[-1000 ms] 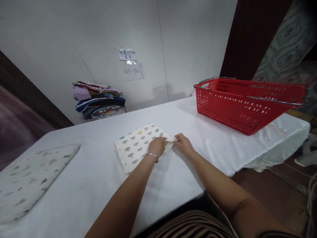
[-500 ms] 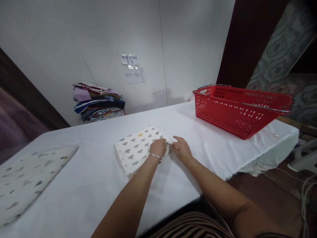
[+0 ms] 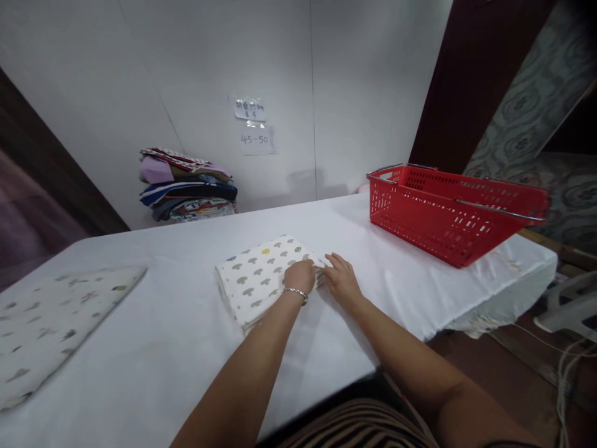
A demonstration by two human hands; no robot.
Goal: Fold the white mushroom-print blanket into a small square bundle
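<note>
A folded white cloth (image 3: 256,274) printed with grey mushroom shapes and a few coloured dots lies flat in the middle of the table. My left hand (image 3: 300,277), with a silver bracelet at the wrist, is closed on the right edge of this cloth, its fingertips partly hidden. Just to the right, my right hand (image 3: 342,279) pinches the same edge near the corner between thumb and fingers, some fingers loosely raised. A second folded white cloth (image 3: 60,323) with a sparse dark print rests at the far left of the table.
A red plastic basket (image 3: 420,218) with metal handles stands at the back right of the white-covered table (image 3: 177,373). Stacked folded fabrics (image 3: 189,186) are at the back left by the wall. Paper signs (image 3: 254,138) hang above. A white stool (image 3: 569,311) is at the right.
The view has shifted slightly. Both hands stay at the cloth's right edge, with the right hand's fingers moved only a little.
</note>
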